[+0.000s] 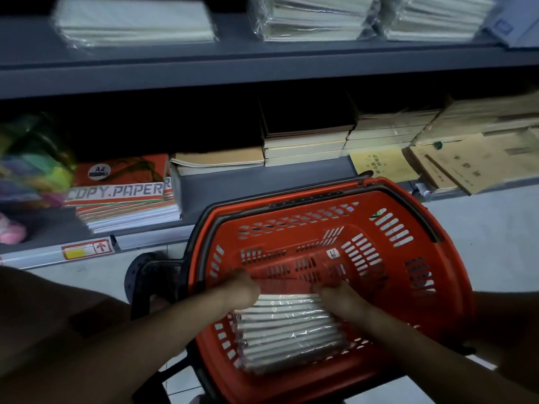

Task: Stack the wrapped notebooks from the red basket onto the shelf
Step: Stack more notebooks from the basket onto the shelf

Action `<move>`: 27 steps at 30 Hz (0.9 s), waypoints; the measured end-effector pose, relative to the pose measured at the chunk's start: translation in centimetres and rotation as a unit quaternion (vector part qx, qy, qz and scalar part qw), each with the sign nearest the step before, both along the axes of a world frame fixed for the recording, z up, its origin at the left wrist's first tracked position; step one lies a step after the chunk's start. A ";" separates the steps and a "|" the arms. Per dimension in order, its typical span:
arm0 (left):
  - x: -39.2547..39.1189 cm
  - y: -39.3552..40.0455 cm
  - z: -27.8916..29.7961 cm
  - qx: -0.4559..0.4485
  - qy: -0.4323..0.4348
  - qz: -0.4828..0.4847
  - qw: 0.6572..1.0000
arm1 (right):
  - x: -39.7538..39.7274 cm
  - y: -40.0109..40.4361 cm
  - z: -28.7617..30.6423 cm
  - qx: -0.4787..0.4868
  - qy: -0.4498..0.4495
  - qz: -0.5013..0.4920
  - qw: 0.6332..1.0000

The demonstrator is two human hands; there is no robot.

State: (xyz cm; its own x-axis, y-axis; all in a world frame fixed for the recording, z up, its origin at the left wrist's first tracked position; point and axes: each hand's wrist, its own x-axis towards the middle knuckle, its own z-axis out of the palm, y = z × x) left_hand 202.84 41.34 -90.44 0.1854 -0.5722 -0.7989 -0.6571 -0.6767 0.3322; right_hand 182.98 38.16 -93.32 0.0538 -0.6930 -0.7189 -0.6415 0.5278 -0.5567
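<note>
A red plastic basket [408,258] sits low in front of grey shelves. Inside it, at the near end, lies a pack of notebooks [288,330] wrapped in clear plastic, page edges facing up. My left hand [239,287] grips the pack's far left corner, fingers curled over its edge. My right hand [335,295] grips the far right corner the same way. The fingertips of both hands are hidden behind the pack. The upper shelf [262,56] holds several wrapped notebook packs [315,16].
The lower shelf carries a copy paper ream [122,191], brown and black notebooks [306,141], tan booklets [466,161] and colourful paper [29,158] at the left. The basket's black handle [434,225] lies along its rim. A dark stand [145,275] supports the basket over the tiled floor.
</note>
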 end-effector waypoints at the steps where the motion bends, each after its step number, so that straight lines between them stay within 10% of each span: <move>1: -0.2 0.1 0.5 0.001 -0.011 0.004 1.000 | 0.0 0.4 0.2 0.005 -0.006 -0.022 1.000; 7: -1.4 1.2 3.9 -0.049 0.053 0.145 0.987 | -1.1 2.0 2.8 0.054 -0.098 -0.241 0.964; 13: -1.5 2.3 6.7 -0.130 0.295 0.446 0.835 | -1.5 2.7 8.6 0.020 -0.250 -0.383 0.889; 27: 1.5 2.8 12.8 -0.172 0.616 0.324 0.698 | -1.3 6.0 19.0 -0.181 -0.322 -0.423 0.828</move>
State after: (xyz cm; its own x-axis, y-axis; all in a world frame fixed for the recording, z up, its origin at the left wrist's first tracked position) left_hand 204.37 44.17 -77.64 -0.2117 -0.8842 -0.4164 0.6760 -0.4402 0.5910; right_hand 181.67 44.18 -74.28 -0.2697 -0.8418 -0.4676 0.3633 0.3608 -0.8590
